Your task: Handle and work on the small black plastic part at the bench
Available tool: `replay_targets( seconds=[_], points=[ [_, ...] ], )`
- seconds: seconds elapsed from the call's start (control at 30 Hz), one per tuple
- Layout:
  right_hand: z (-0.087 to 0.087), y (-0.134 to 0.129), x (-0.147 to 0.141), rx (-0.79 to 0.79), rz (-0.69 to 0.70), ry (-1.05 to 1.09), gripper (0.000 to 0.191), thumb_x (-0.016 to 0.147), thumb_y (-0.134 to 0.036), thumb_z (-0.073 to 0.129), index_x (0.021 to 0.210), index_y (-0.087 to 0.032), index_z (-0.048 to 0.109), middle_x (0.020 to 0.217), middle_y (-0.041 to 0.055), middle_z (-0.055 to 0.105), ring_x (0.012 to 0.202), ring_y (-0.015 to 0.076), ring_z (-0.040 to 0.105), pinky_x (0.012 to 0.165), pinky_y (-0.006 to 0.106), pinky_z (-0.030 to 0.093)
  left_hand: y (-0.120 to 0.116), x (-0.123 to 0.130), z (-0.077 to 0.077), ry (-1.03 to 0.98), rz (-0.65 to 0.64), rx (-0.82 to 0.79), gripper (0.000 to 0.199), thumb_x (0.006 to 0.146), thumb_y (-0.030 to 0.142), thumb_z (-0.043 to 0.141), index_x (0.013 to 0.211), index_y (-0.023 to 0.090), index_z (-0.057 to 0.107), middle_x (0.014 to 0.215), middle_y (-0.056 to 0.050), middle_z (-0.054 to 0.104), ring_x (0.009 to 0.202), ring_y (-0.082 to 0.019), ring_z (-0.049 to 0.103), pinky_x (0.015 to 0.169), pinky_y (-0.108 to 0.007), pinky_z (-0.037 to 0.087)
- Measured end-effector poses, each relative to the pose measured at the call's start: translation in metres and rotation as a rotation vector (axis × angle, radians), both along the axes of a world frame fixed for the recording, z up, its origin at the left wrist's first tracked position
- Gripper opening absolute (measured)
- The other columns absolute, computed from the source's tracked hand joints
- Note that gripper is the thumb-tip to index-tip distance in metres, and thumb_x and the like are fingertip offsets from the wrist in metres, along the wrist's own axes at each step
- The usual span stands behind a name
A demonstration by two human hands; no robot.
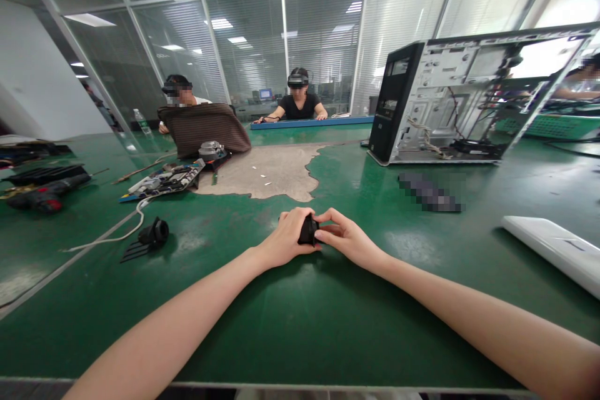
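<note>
Just above the green table, in the middle of the head view, I hold a small black part [307, 230] whose kind I cannot make out. My left hand [288, 234] is wrapped over it from the left, hiding much of it. From the right, the thumb and fingers of my right hand [347, 237] pinch its edge. To the left lies another black part [154, 232] with a round, ringed end and several thin prongs, apart from both hands.
An opened computer case [435, 106] stands at the right, near a white panel [557, 247]. On the left are a power drill [47, 194], a circuit board [164, 180] and a white cable [140, 215]. Two people sit across the green table [262, 331]; another is at far right.
</note>
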State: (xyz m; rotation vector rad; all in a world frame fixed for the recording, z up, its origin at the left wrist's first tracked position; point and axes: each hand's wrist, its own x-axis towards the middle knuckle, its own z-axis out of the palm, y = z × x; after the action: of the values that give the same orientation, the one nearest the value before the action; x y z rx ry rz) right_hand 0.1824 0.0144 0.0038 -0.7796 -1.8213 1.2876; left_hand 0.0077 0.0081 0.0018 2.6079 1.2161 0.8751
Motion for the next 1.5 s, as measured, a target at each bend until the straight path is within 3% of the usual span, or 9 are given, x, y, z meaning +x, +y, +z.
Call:
replay_targets(
  seconds=[0.1,0.3,0.57,0.7,0.93,1.23,1.37,1.5],
  points=[
    [0.0007,0.0016,-0.0020,-0.012,-0.012,0.014,0.020,0.074,-0.034,0.056,0.085,-0.019,0.047,0.077,-0.0012,0.057,0.069,0.0128,0.058,0.065,0.027,0.046,0.0001,0.0000,0.0002,-0.011,0.001,-0.005,0.056,0.066,0.040,0.065,0.110,0.022,0.033,0.104,-0.005,0.049,0.096,-0.022,0.047,0.084,-0.036,0.031],
    [0.0003,0.0075,-0.0013,-0.015,0.013,0.012,0.025,0.074,-0.033,0.057,0.092,-0.020,0.046,0.096,0.0012,0.053,0.078,0.0124,0.057,0.072,0.029,0.047,-0.0007,0.0015,0.0020,-0.007,-0.002,-0.018,0.055,0.067,0.039,0.064,0.110,0.022,0.034,0.104,-0.005,0.049,0.097,-0.022,0.047,0.084,-0.036,0.032],
    [-0.0020,0.0025,0.0034,0.014,0.107,0.022,0.030,0.071,-0.030,0.062,0.092,-0.022,0.042,0.088,-0.0002,0.052,0.081,0.0130,0.055,0.069,0.027,0.047,0.0003,0.0008,0.0007,0.010,0.004,-0.004,0.054,0.068,0.036,0.064,0.110,0.020,0.033,0.104,-0.006,0.048,0.096,-0.022,0.047,0.084,-0.036,0.032],
    [0.0004,0.0021,0.0021,0.022,0.076,0.018,0.022,0.076,-0.034,0.055,0.088,-0.020,0.043,0.084,-0.0010,0.052,0.074,0.0111,0.055,0.067,0.026,0.045,0.0007,0.0009,0.0002,0.000,0.011,-0.001,0.056,0.067,0.038,0.065,0.110,0.021,0.033,0.104,-0.005,0.049,0.096,-0.022,0.047,0.084,-0.037,0.032],
    [0.0018,0.0059,-0.0002,0.013,0.042,-0.008,0.022,0.077,-0.033,0.053,0.093,-0.020,0.044,0.094,0.0010,0.050,0.079,0.0114,0.055,0.071,0.027,0.046,-0.0010,0.0017,0.0028,-0.007,-0.001,-0.019,0.056,0.066,0.038,0.065,0.110,0.022,0.034,0.104,-0.005,0.049,0.096,-0.022,0.047,0.084,-0.036,0.032],
    [-0.0010,0.0032,0.0051,0.006,0.149,0.024,0.029,0.074,-0.029,0.058,0.096,-0.022,0.040,0.090,0.0002,0.052,0.084,0.0127,0.055,0.069,0.027,0.047,0.0001,0.0007,0.0001,-0.002,0.006,-0.002,0.055,0.068,0.036,0.064,0.111,0.021,0.034,0.106,-0.006,0.048,0.098,-0.022,0.047,0.085,-0.036,0.032],
    [0.0005,0.0023,0.0022,0.046,0.096,0.027,0.018,0.079,-0.032,0.052,0.091,-0.021,0.043,0.085,-0.0010,0.050,0.076,0.0105,0.054,0.069,0.026,0.046,0.0001,0.0009,0.0003,-0.001,0.002,0.008,0.056,0.067,0.037,0.064,0.111,0.021,0.033,0.104,-0.005,0.049,0.097,-0.022,0.047,0.084,-0.036,0.032],
    [0.0015,0.0034,0.0003,0.046,0.045,0.014,0.023,0.077,-0.032,0.054,0.094,-0.021,0.044,0.091,0.0004,0.050,0.079,0.0112,0.054,0.072,0.028,0.047,-0.0007,0.0018,0.0021,-0.009,0.006,-0.012,0.056,0.066,0.038,0.065,0.110,0.022,0.034,0.104,-0.005,0.049,0.097,-0.022,0.047,0.084,-0.036,0.032]
  ],
)
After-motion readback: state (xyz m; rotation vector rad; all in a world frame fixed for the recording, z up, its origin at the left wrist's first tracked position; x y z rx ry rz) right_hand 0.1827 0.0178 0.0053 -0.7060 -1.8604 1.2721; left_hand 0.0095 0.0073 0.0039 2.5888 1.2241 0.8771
